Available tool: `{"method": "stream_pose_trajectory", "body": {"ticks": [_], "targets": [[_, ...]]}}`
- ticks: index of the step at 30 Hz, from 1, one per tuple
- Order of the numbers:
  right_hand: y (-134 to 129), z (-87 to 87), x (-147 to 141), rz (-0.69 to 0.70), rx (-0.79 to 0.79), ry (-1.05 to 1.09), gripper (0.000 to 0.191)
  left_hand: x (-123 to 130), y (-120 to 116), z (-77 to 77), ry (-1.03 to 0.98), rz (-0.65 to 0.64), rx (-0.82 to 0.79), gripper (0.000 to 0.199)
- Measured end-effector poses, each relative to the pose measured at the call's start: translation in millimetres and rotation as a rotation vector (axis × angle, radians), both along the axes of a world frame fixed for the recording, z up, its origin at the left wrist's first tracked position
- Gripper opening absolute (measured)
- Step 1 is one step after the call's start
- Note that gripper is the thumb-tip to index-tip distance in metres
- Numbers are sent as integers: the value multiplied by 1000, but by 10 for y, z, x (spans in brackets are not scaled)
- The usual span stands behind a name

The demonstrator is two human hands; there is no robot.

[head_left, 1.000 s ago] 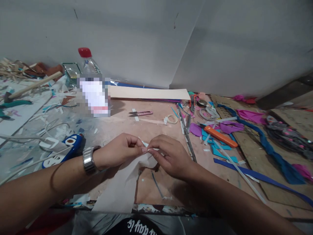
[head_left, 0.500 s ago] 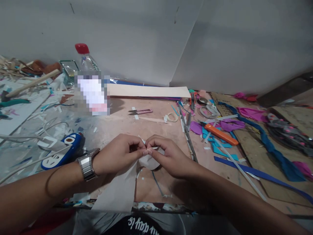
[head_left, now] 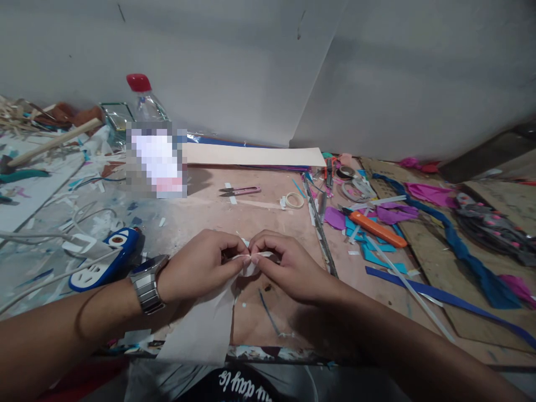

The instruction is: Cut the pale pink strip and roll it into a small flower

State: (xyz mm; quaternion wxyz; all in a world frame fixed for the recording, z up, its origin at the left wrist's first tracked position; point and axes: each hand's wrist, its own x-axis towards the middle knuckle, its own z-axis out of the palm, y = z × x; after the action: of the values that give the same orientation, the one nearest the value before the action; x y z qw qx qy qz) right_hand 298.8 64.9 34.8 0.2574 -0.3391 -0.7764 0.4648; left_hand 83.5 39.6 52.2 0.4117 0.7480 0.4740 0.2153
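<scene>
My left hand [head_left: 207, 258] and my right hand [head_left: 285, 262] meet at the middle of the table, thumbs and fingertips pinched together. Between them is a pale strip [head_left: 201, 329], thin like crepe paper or cloth, its upper end gathered at the fingertips. From there the strip runs down to the left, under my left wrist, to the table's front edge. A metal-banded watch [head_left: 147, 285] is on my left wrist. Beyond my hands lie thread snips [head_left: 240, 191] and a small roll of tape [head_left: 294, 200].
At left sit a blue-and-white power strip [head_left: 106, 259] with white cables and a red-capped bottle [head_left: 139, 84]. Rightward are an orange utility knife [head_left: 377, 228], coloured scraps and a long blue strip [head_left: 452, 234]. A cream paper strip [head_left: 255, 155] lies at the back.
The loose flap of the pale strip under my right thumb has been drawn up and gathered, so less of it hangs there. My hands stay in nearly the same place.
</scene>
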Motion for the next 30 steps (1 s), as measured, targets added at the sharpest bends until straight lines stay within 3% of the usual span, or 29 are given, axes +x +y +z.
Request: {"method": "stream_pose_trajectory", "body": {"ticks": [7, 16, 24, 30], "targets": [[6, -24, -5, 16, -3, 24, 10, 20, -1, -21, -60, -20, -61, 25], [49, -21, 27, -100, -301, 89, 16, -26, 106, -85, -307, -14, -396, 34], [201, 34, 142, -269, -389, 171, 23, -110, 90, -42, -159, -266, -640, 30], [507, 54, 304, -456, -284, 209, 23, -142, 149, -9, -127, -200, -582, 29]]}}
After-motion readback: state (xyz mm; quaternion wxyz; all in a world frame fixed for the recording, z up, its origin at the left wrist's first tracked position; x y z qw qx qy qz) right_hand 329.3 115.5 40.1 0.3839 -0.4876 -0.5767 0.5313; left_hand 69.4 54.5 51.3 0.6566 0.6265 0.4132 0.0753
